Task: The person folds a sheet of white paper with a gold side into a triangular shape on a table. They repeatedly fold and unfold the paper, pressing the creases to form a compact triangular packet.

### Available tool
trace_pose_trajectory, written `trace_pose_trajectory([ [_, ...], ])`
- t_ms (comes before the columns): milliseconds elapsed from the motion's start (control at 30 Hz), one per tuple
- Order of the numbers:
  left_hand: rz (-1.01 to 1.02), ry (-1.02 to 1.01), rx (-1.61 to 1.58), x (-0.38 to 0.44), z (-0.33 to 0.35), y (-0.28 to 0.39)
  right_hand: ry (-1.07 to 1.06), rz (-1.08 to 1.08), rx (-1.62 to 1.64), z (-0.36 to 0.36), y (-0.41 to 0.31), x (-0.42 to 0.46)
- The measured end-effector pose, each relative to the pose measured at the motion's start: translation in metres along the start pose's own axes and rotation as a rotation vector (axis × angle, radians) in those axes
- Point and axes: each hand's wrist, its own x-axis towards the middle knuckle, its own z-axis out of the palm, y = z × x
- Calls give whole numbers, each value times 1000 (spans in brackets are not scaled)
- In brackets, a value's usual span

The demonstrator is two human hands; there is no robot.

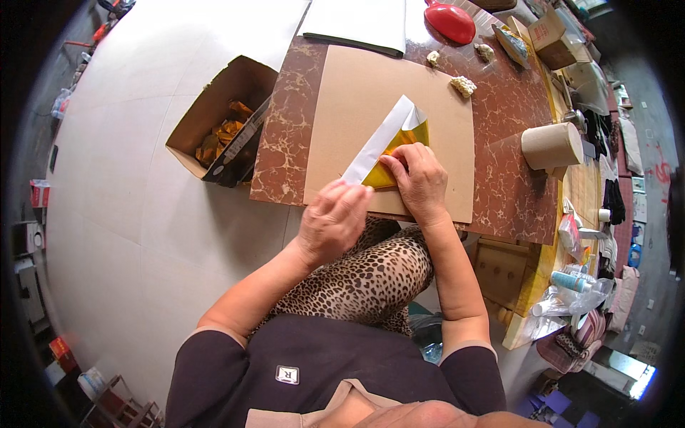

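A partly folded sheet of gold foil paper (382, 174) lies on a flat piece of brown cardboard (353, 96). Its white backing shows as a long folded strip (374, 139) on the left, with a white-and-silver folded corner at the top. My left hand (334, 216), slightly blurred, has its fingertips closed at the lower left end of the sheet. On the gold side, the thumb and fingers of my right hand (423, 179) pinch or press the foil and hide its right part.
A marbled brown table (508, 192) carries the cardboard, white sheets (358, 24), a red oval object (450, 22), small pale lumps (463, 86) and a cardboard-coloured roll (551, 145). Left of the table, an open carton (214, 117) holds folded gold pieces (225, 136).
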Motion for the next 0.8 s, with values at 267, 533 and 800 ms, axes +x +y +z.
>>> trace_pose_trajectory([
  [267, 6, -83, 33, 6, 16, 12, 10, 20, 3, 2, 1, -1],
  [533, -27, -108, 50, 4, 14, 13, 23, 24, 7, 1, -1, 0],
  [800, -37, -163, 137, 3, 15, 15, 14, 48, 13, 2, -2, -1],
])
